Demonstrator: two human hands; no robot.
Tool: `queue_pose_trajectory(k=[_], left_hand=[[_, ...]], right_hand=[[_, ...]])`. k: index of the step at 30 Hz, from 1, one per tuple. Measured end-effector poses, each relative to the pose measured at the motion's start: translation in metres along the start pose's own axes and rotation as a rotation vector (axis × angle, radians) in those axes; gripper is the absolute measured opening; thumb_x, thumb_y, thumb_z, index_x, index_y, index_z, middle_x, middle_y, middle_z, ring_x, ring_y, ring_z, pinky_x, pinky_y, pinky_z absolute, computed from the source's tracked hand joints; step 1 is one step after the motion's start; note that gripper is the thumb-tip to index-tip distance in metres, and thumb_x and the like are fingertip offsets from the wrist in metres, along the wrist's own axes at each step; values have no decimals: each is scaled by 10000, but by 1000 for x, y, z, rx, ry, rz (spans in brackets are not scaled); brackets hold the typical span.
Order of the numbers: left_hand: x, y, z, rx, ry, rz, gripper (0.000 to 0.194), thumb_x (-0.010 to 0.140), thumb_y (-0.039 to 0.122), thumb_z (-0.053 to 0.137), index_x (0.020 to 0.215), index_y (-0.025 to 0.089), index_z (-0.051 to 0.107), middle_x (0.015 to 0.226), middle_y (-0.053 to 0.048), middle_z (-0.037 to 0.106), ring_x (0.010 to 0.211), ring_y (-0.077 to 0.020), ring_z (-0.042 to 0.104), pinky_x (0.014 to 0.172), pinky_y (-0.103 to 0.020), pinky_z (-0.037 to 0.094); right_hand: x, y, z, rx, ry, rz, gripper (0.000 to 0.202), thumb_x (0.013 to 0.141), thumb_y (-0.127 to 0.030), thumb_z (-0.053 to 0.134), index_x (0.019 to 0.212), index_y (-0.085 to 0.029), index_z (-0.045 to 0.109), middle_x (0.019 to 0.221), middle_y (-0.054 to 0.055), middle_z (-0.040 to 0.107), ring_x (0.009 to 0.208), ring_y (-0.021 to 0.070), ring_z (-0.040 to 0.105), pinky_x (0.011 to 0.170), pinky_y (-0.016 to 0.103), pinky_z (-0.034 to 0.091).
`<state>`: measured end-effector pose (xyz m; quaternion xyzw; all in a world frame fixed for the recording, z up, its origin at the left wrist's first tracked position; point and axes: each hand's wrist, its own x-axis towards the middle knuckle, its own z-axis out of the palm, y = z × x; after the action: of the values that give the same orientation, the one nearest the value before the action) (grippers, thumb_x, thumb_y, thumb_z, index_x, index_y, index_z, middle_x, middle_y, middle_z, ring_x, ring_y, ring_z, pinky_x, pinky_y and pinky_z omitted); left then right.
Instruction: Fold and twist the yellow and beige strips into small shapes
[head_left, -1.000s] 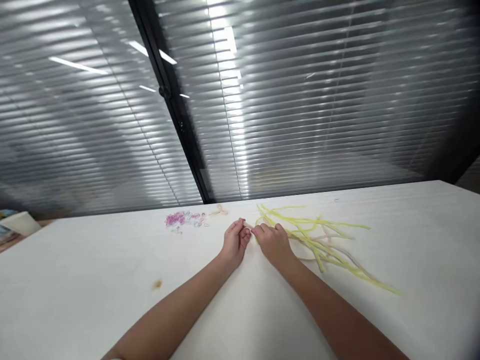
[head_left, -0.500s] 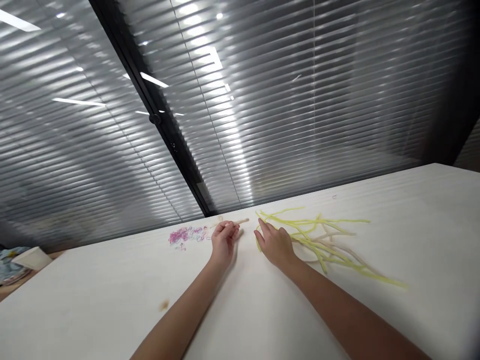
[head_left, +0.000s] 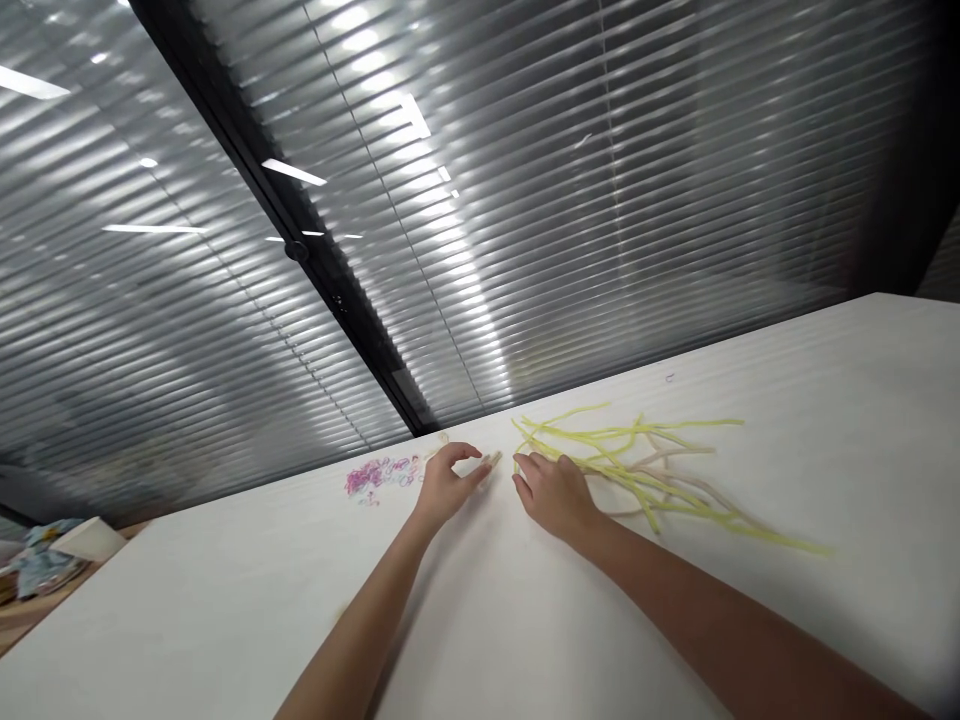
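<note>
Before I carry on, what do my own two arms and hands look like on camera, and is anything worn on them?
The left hand and right hand are ungloved. No sleeve, watch or bracelet shows on either forearm. Finger details are too small to judge.

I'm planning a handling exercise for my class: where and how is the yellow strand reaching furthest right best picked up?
Probably by pinching its right-hand tip, coming from the right. The yellow strand is long and thin, and that tip pokes out beyond the pile, while further left it runs in among other strands.
</note>
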<state>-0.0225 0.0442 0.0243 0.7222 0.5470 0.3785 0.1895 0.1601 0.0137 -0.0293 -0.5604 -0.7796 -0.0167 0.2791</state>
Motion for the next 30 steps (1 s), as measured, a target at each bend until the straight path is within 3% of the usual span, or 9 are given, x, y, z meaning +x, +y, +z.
queue_pose_trajectory(k=[6,10,13,21,25,30], left_hand=[[-4,-14,10,93,11,-84,337,666,474,719,891,224,710,939,-84,671,822,-249,594,715,-325,417],[-9,-27,22,200,24,-8,241,752,445,638,790,218,708,792,-79,617,768,-246,561,775,-354,395],[-12,-30,27,197,16,69,204,811,386,574,837,237,711,814,-84,610,808,-253,552,812,-365,390],[-11,-26,34,42,-37,162,195,857,310,508,909,232,678,887,-90,637,874,-256,571,840,-376,408],[-15,-16,40,-156,-32,109,194,870,347,507,922,226,650,875,-65,629,837,-219,564,770,-329,425],[-23,-3,47,-433,-186,17,218,886,383,506,967,219,625,789,-22,612,726,-163,543,689,-276,431]], right_hand=[[1,1,-4,8,4,21,232,941,-270,403,1022,-209,612,914,44,684,795,172,618,697,306,337],[1,2,-5,20,7,18,216,933,-250,412,977,-213,621,886,31,682,776,166,615,686,305,331],[1,2,-5,28,10,17,222,932,-249,412,988,-215,624,882,28,682,781,164,617,688,306,334],[2,3,-3,56,28,37,259,940,-259,414,1115,-218,602,956,47,689,813,163,627,711,301,366],[3,4,-5,166,116,62,315,952,-281,407,1226,-205,541,1041,53,687,897,158,631,747,284,383],[4,7,-6,317,133,-30,246,951,-346,437,1022,-206,627,949,25,688,887,138,617,771,250,387]])
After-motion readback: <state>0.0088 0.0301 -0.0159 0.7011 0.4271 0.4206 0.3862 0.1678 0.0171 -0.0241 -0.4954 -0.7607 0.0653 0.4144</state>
